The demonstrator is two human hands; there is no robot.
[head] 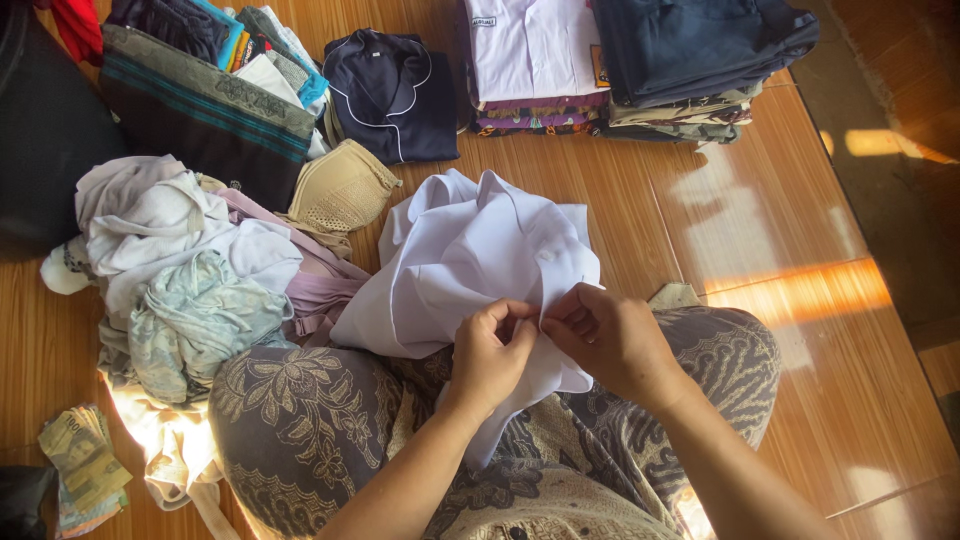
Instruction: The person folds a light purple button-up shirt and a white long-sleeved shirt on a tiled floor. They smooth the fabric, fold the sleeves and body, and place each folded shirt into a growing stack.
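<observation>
Left hand [492, 352]: fingers pinched on the front edge of a crumpled white cotton shirt [470, 262].
Right hand [605, 335]: closed on the same edge, fingertips meeting the left's.
Shirt: draped over the sitter's lap — its far half spread on the wooden floor [760, 230].
To the left: a loose heap of pale unfolded laundry [185, 275], with a beige bra [342, 188] at its top edge.
Beyond: a folded navy pyjama top with white piping [392, 92] — and two stacks of folded clothes [640, 65].
Lower left: a bundle of banknotes [84, 468].
</observation>
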